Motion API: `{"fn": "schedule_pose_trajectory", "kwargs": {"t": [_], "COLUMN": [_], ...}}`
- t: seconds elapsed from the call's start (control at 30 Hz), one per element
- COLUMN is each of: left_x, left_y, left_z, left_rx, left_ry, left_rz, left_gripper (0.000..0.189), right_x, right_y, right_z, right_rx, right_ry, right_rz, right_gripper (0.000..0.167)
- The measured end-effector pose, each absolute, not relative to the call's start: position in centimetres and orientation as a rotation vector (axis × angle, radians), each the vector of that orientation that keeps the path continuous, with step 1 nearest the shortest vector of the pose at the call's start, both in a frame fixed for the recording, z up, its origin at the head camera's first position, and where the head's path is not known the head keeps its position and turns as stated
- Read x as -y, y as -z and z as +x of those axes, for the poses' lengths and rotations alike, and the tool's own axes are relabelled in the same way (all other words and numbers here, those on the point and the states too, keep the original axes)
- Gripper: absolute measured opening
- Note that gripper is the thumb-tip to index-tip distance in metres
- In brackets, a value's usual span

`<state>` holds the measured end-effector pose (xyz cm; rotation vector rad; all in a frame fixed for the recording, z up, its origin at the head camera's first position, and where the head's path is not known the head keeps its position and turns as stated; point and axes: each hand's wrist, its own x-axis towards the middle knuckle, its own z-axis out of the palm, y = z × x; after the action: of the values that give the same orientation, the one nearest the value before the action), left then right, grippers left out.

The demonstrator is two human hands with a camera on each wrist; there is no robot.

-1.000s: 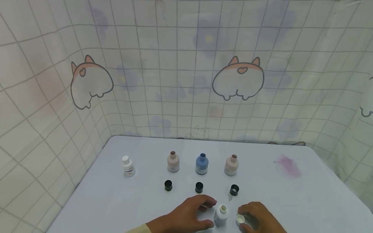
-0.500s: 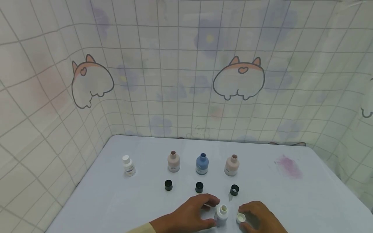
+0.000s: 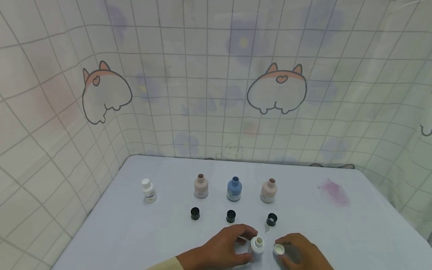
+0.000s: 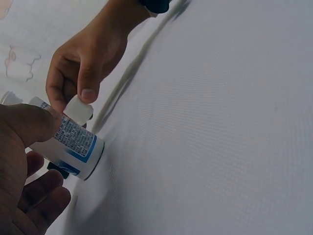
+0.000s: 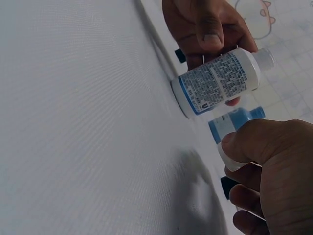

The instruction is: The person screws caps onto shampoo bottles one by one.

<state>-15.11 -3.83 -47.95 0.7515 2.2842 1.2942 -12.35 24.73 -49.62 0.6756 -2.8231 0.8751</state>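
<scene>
A white bottle (image 3: 257, 248), its neck uncovered, stands upright near the table's front. My left hand (image 3: 225, 247) grips it from the left, thumb on the near side and forefinger on the far side. In the right wrist view the bottle's printed label (image 5: 215, 83) faces the camera. Just right of the bottle, my right hand (image 3: 301, 250) pinches a small white cap (image 3: 278, 249) between thumb and fingers, hollow side up. The left wrist view shows the cap (image 4: 77, 110) beside the bottle (image 4: 78, 139), apart from its mouth.
Uncapped bottles, one pinkish (image 3: 201, 187), one blue (image 3: 234, 189) and another pinkish (image 3: 268, 191), stand in a back row. Black caps (image 3: 195, 213) lie before them. A capped white bottle (image 3: 149, 191) is at left. A pink stain (image 3: 335, 192) marks the table at right.
My left hand has moved right and closed in on the white bottle, from beside it to gripping it. The right hand keeps hold of the cap, tilting it slightly upward.
</scene>
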Motion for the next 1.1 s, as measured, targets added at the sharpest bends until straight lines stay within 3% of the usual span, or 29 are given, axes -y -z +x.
{"fn": "schedule_pose_trajectory", "kwargs": {"t": [1.1], "left_x": [3.0], "left_y": [48.6], "left_z": [-15.4], "left_rx": [-2.225], "left_ry": [-1.364], "left_rz": [0.853], "left_gripper": [0.047], "right_x": [-24.4], "right_y": [48.6], "right_z": [-12.0], "right_rx": [2.815], "right_ry": [-0.962], "right_rz": [0.621], "right_gripper": [0.036]}}
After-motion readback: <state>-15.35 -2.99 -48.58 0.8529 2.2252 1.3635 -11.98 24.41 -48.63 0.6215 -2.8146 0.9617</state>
